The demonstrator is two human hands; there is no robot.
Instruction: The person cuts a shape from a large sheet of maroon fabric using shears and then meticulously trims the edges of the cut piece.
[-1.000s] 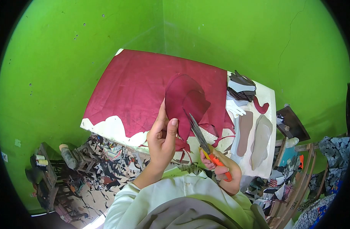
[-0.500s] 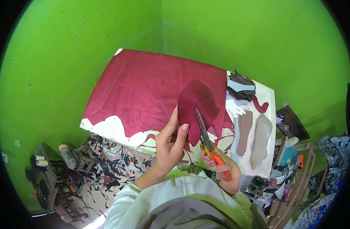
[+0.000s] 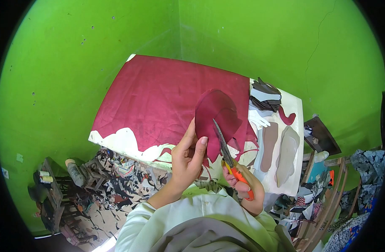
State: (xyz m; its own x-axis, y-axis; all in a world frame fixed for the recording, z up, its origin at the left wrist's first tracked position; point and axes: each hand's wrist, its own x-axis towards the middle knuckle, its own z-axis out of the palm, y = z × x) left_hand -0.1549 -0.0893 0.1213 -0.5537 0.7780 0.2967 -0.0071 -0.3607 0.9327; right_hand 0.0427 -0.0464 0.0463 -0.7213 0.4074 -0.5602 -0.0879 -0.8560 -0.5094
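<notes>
My left hand (image 3: 186, 158) grips a rounded maroon piece of sheet material (image 3: 211, 110) by its left edge, thumb on top. The piece is held up over the table and has a curved flap or edge on its right side. My right hand (image 3: 248, 185) is closed around the orange and yellow handles of a pair of scissors (image 3: 224, 145). Their dark blades point up and left across the lower part of the maroon piece. Whether the blades lie over the material or through it is hard to tell.
A large maroon sheet (image 3: 158, 96) with cut-out edges covers much of the white table (image 3: 295, 147). On the right lie a stack of dark cut pieces (image 3: 266, 95), a brown sole-shaped piece (image 3: 269, 147) and a grey one (image 3: 287, 155). Scraps (image 3: 116, 176) litter the floor.
The scissors have tilted slightly, their tip shifting a little left, and the fingers of my right hand have shifted on the handles. My left hand and the maroon piece stay nearly still.
</notes>
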